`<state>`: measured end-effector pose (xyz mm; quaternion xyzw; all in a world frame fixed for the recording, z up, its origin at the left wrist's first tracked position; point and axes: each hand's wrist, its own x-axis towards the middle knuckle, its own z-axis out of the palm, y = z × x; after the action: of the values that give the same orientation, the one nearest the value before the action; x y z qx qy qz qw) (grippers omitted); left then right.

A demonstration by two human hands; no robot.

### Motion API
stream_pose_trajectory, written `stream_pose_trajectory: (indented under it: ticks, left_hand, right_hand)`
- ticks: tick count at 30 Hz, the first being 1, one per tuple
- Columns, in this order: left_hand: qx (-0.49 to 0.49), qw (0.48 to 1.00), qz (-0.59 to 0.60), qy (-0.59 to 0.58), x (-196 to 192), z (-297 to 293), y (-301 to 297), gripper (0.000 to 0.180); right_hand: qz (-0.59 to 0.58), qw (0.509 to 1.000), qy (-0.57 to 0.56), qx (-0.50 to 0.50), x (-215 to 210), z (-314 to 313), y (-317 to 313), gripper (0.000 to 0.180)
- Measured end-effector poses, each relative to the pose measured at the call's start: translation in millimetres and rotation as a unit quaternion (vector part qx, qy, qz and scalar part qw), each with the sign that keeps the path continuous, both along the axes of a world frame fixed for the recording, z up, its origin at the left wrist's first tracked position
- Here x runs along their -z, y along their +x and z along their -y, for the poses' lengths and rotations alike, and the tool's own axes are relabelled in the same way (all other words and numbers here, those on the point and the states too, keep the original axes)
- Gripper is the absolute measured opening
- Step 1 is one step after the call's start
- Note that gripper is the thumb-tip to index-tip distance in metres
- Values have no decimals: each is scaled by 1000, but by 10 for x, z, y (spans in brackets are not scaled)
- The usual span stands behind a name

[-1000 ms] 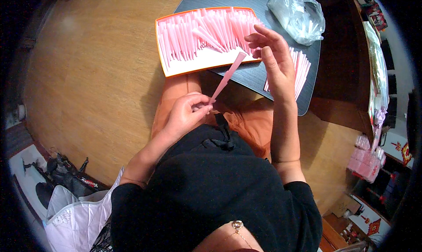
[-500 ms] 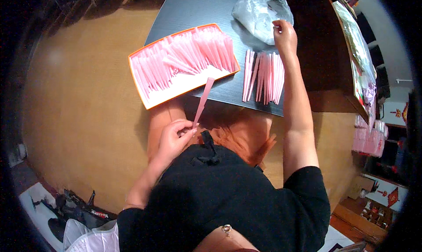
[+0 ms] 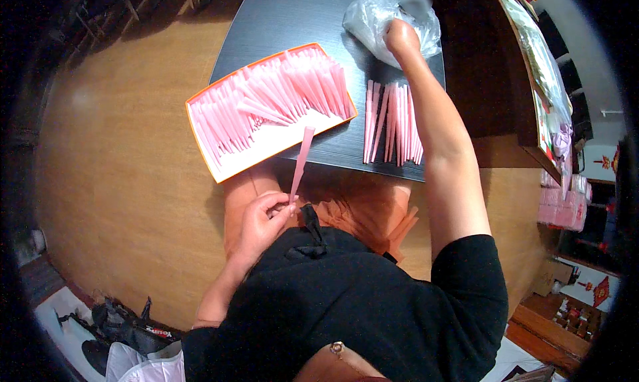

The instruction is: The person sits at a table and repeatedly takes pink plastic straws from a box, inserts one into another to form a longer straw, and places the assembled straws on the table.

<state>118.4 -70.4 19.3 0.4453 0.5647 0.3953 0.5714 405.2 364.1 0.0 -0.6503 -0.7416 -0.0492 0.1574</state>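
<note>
My left hand (image 3: 263, 223) pinches the narrow end of a pink tapered tube (image 3: 302, 165) in front of my lap, its wide end pointing up and away. My right hand (image 3: 401, 38) reaches into a clear plastic bag (image 3: 365, 23) at the back of the dark table, and its fingers are hidden. What lies inside the bag cannot be made out. A white tray with an orange rim (image 3: 219, 180) holds many similar pink tubes (image 3: 293, 82) left of the bag. To its right, a row of pink tubes (image 3: 393, 122) lies on the table, partly covered by my right forearm.
The dark table (image 3: 266, 22) reaches to just beyond my knees, and the tray's left part overhangs its edge. A dark brown piece of furniture (image 3: 479, 82) stands along the right side. Bags (image 3: 133, 329) lie on the floor at the lower left.
My right hand has moved left and forward into the plastic bag, which has shifted in shape. My left hand still holds the tube in nearly the same place.
</note>
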Motion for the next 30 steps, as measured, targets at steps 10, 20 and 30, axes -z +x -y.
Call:
stream_pose_trajectory:
  ticks: [10, 20, 30]
  left_hand:
    - [16, 998, -33, 46, 91, 1, 4, 17]
    - [41, 992, -57, 100, 42, 79, 60, 16]
    - [57, 983, -87, 148, -20, 168, 75, 16]
  right_hand:
    - [-204, 971, 106, -72, -619, 513, 348, 23]
    - [-554, 776, -117, -279, -1456, 2410, -44, 7]
    - [-623, 689, -181, -324, -1531, 2847, -306, 10]
